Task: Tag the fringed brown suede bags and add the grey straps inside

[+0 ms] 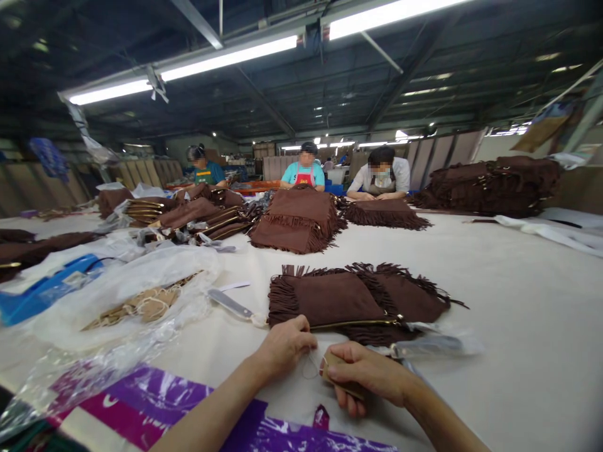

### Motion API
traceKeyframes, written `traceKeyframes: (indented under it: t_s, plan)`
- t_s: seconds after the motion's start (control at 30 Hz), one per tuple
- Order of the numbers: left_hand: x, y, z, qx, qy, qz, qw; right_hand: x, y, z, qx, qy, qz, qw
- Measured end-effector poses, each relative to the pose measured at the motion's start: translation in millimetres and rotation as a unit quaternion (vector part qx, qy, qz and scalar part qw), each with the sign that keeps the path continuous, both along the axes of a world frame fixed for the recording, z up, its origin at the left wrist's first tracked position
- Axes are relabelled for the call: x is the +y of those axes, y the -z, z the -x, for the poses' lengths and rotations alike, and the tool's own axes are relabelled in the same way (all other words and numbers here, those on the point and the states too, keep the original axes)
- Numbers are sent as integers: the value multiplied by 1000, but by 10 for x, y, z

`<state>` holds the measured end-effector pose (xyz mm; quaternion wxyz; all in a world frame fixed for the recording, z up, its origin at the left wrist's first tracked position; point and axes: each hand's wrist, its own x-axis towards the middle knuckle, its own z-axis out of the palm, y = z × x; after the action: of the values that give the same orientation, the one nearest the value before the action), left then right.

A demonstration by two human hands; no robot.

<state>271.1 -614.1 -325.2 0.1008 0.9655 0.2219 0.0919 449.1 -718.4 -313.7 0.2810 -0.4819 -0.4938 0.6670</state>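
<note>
While the right hand (335, 370) holds a brown tag (351, 384) at bottom center, thumb on top and fingers curled under, the left hand (311, 344) sits just beside it, thumb and index brought together, seemingly pinching thin string (308, 370). Exact grip on the string too small to tell. String loops between the hands, running to the tag's left end.

Tag is off the white table (527, 301), just below a dark brown fringed bag (330, 296) lying flat at center, gold zipper (353, 323) along its near edge. Grey wrapped piece (426, 346) in clear plastic by the bag's lower right; another grey piece (230, 304) to its left.

Left side of frame: clear plastic bag (188, 301) with brown tags (153, 304) and white strings on it, blue box (51, 285) at far left. Purple plastic packaging (160, 402) along the bottom, partly behind the left forearm.

Upper middle: brown fringed stack (299, 220), more brown pieces left of it, large brown pile (490, 185) upper right. Three people across the table, one (381, 176) with both hands at a fringed brown piece (386, 213).
</note>
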Motion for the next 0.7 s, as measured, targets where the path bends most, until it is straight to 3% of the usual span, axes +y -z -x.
traceKeyframes:
  t_s: [0.2,0.33,0.43,0.5,0.57,0.63,0.67,0.7]
  plan:
    - [0,104,11,20,-27,-35,999,-124,-189,-342,-24,-63,17,998]
    - [8,5,118,-52,-91,64,992,-266,-338,-682,-85,-28,9,996]
    - [-73,-105,137,-102,-89,122,983,-344,-426,-774,-171,3,-2,985]
    - [-181,-158,112,-126,-64,140,980,-365,-476,-710,-268,33,-88,959]
    - [-307,-192,71,-139,-43,152,978,-345,-486,-548,-367,110,-222,897]
    - [-422,-221,30,-153,-29,153,976,-288,-427,-310,-389,197,-320,841]
    - [-465,-237,13,-164,-20,155,974,-252,-372,-177,-360,216,-336,843]
    - [-497,-256,4,-178,-13,160,971,-214,-306,-46,-310,210,-331,866]
